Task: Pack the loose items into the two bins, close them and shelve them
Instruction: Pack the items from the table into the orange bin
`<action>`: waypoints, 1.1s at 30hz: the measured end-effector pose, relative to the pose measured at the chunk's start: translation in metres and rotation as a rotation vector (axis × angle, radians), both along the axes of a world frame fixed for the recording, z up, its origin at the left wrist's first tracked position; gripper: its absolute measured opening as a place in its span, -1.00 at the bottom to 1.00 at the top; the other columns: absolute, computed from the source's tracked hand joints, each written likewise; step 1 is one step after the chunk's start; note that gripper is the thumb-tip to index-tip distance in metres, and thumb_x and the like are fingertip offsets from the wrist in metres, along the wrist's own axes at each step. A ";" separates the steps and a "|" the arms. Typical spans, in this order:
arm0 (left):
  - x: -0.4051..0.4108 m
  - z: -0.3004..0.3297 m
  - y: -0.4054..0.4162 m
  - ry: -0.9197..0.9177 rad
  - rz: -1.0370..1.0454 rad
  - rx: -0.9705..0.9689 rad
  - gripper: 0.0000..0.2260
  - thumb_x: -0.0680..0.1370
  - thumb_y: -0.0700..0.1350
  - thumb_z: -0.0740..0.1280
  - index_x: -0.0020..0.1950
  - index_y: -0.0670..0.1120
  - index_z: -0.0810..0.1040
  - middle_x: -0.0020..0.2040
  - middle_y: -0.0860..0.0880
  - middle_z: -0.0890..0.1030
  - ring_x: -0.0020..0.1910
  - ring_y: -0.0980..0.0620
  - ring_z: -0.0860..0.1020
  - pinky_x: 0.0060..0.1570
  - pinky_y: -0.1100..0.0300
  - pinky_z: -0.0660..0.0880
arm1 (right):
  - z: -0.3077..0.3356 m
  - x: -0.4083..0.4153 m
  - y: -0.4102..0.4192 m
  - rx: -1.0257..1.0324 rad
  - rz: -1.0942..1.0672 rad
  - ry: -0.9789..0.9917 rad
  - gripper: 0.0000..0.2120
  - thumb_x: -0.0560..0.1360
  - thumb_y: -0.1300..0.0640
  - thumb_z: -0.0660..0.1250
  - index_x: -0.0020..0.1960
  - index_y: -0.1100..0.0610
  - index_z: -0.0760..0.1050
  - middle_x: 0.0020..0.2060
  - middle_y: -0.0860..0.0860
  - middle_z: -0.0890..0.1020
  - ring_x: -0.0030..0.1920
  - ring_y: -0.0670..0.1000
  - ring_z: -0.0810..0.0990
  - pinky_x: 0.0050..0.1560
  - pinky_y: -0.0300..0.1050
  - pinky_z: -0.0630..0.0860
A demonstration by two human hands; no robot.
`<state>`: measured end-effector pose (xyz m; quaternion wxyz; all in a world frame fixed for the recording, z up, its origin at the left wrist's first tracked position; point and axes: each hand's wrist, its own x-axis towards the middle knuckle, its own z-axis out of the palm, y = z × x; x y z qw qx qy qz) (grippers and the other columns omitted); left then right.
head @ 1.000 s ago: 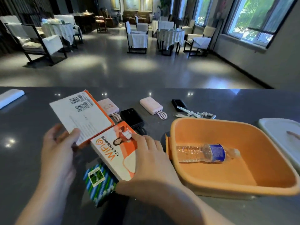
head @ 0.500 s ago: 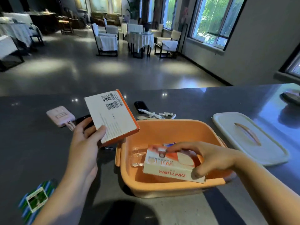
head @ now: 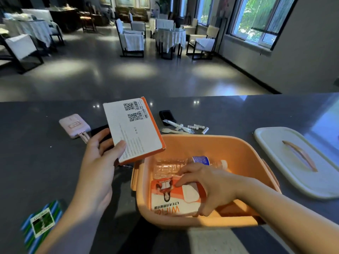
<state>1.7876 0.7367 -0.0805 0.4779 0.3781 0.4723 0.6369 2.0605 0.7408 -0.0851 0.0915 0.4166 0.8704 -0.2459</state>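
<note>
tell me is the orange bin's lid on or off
Off. The orange bin is open on top, with a water bottle and a wifi box visible inside; the white lid lies flat on the counter beside it.

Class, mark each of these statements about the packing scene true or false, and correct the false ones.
1. The orange plastic bin has its lid on. False: the white lid lies on the counter beside it.
2. A clear plastic water bottle lies inside the bin. True.
3. The left hand is empty. False: it holds a white and orange box.
4. The right hand rests on the orange WiFi box in the bin. True.
</note>
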 end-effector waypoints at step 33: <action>0.063 0.008 -0.028 0.341 -0.267 0.209 -0.51 0.32 -0.12 0.55 0.19 0.16 0.51 0.08 0.10 0.62 0.05 0.08 0.59 0.02 0.32 0.49 | 0.048 -0.037 -0.011 0.219 -0.896 0.913 0.05 0.12 -0.09 0.61 0.46 -0.04 0.13 0.30 -0.12 0.40 0.30 -0.15 0.38 0.32 0.00 0.42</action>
